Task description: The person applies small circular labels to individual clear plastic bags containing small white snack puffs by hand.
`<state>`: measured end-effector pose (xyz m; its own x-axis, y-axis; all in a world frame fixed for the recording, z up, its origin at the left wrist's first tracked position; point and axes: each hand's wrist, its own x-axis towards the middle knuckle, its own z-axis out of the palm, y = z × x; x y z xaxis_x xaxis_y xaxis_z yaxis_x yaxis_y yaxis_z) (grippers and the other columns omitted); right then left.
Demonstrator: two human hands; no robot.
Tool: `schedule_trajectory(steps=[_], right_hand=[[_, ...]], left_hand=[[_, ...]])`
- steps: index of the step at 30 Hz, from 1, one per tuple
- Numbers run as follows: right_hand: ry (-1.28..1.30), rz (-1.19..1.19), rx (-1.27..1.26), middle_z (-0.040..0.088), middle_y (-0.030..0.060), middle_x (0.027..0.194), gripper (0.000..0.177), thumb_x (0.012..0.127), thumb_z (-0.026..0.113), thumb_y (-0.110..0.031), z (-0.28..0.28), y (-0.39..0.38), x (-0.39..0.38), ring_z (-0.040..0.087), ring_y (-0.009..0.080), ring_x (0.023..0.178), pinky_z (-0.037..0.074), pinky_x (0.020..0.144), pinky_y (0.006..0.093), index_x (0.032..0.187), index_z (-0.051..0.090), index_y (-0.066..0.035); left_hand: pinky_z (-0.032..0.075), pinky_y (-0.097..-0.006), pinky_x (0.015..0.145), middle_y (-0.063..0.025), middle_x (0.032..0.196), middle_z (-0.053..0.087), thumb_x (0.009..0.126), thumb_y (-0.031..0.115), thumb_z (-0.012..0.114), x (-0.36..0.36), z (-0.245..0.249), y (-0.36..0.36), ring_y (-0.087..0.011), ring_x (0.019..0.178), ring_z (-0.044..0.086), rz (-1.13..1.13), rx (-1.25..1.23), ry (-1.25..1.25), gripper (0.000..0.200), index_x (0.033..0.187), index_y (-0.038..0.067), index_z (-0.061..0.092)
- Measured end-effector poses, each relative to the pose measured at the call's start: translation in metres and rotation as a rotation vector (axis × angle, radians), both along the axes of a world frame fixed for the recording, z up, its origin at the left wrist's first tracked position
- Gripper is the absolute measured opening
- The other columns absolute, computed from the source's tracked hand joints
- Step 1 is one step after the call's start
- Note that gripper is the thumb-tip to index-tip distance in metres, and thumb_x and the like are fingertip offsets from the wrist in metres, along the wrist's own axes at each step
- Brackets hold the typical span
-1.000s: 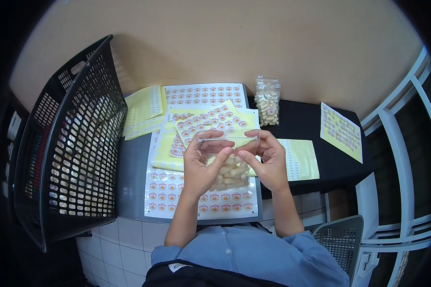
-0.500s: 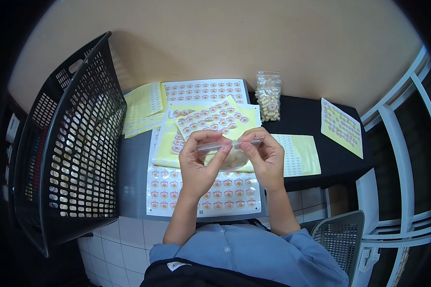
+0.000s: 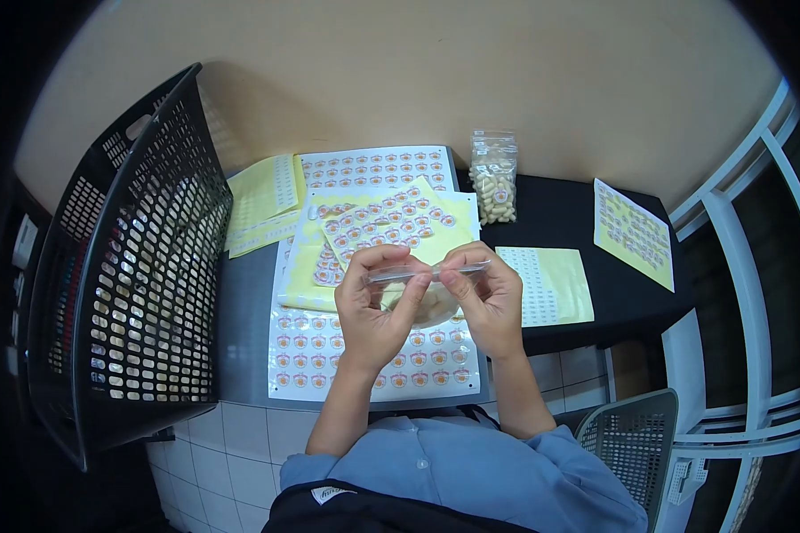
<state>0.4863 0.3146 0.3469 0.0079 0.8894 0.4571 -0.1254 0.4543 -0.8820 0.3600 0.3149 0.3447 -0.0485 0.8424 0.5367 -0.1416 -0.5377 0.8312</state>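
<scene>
Both my hands hold one small clear zip bag (image 3: 428, 286) of pale capsules above the sticker sheets. My left hand (image 3: 373, 311) pinches the left end of the bag's top strip, thumb and fingers closed on it. My right hand (image 3: 487, 298) pinches the right end of the same strip. The bag's body hangs between my palms, mostly hidden by my fingers. A second clear bag of capsules (image 3: 494, 182) stands upright at the back, apart from both hands.
Sheets of round orange stickers (image 3: 373, 355) and yellow backing sheets (image 3: 547, 284) cover the grey table (image 3: 244, 329) and the black surface (image 3: 596, 226). A large black mesh basket (image 3: 133, 266) stands tilted at the left. A grey mesh chair (image 3: 631, 435) is at lower right.
My hands have lifted and tipped the bag, so its capsule-filled body, plain to see a second ago, is now mostly hidden behind my fingers. Both hands stayed on the top strip.
</scene>
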Motion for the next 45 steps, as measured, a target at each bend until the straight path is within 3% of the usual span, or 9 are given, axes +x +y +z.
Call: schedule_trajectory(steps=[14,17,22,25,38,40,45], right_hand=[[0.038,-0.017,-0.007,0.055,0.0052,0.075,0.009,0.077,0.059,-0.007,-0.005,0.000,0.002,0.055,0.0095,0.067,0.043,0.061,0.0222,0.078,0.053,0.000],[0.036,-0.007,-0.033,0.055,0.0049,0.074,0.010,0.077,0.059,-0.008,-0.003,0.000,0.003,0.054,0.0092,0.067,0.043,0.061,0.0214,0.078,0.053,0.000],[-0.003,0.077,-0.036,0.051,0.0052,0.079,0.010,0.079,0.055,-0.008,-0.001,-0.001,0.002,0.050,0.0094,0.074,0.039,0.068,0.0216,0.083,0.050,0.000],[0.002,0.086,0.021,0.049,0.0062,0.081,0.009,0.080,0.052,-0.008,-0.002,-0.002,-0.005,0.049,0.0101,0.076,0.039,0.069,0.0225,0.084,0.049,0.000],[-0.046,-0.006,0.011,0.049,0.0064,0.082,0.008,0.080,0.051,-0.005,-0.005,-0.007,-0.027,0.049,0.0119,0.073,0.040,0.067,0.0228,0.084,0.049,0.001],[0.104,-0.028,0.047,0.049,0.0061,0.083,0.006,0.081,0.050,-0.004,-0.006,-0.006,-0.032,0.050,0.0117,0.074,0.040,0.068,0.0228,0.084,0.048,0.000],[0.152,0.004,0.021,0.048,0.0060,0.083,0.004,0.082,0.049,-0.004,-0.006,-0.007,-0.029,0.052,0.0113,0.077,0.040,0.070,0.0230,0.084,0.047,0.000]], left_hand=[[0.046,-0.0238,0.070,-0.0093,0.081,0.057,0.073,-0.006,0.057,0.019,-0.001,-0.004,-0.0136,0.077,0.057,0.090,-0.023,-0.078,0.026,0.094,0.000,0.042],[0.046,-0.0237,0.070,-0.0095,0.081,0.057,0.073,-0.006,0.057,0.017,0.000,-0.005,-0.0138,0.078,0.057,0.067,-0.037,-0.080,0.032,0.100,-0.001,0.041],[0.047,-0.0238,0.071,-0.0106,0.082,0.058,0.069,-0.008,0.058,0.010,0.005,-0.007,-0.0142,0.077,0.058,0.038,-0.027,-0.075,0.065,0.124,-0.003,0.024],[0.046,-0.0232,0.070,-0.0100,0.079,0.059,0.068,-0.008,0.060,0.004,0.002,-0.005,-0.0132,0.077,0.058,0.059,-0.037,-0.041,0.070,0.126,-0.004,0.021],[0.043,-0.0201,0.066,-0.0092,0.076,0.059,0.068,-0.005,0.062,-0.007,-0.002,-0.008,-0.0103,0.072,0.056,0.145,-0.040,-0.072,0.060,0.119,-0.006,0.030],[0.043,-0.0200,0.067,-0.0092,0.077,0.059,0.068,-0.004,0.062,-0.009,-0.004,-0.006,-0.0103,0.073,0.056,0.151,-0.044,-0.086,0.060,0.119,-0.006,0.030],[0.043,-0.0202,0.067,-0.0093,0.077,0.059,0.068,-0.004,0.062,-0.009,-0.001,-0.006,-0.0106,0.074,0.056,0.138,-0.052,-0.079,0.059,0.117,-0.006,0.030]])
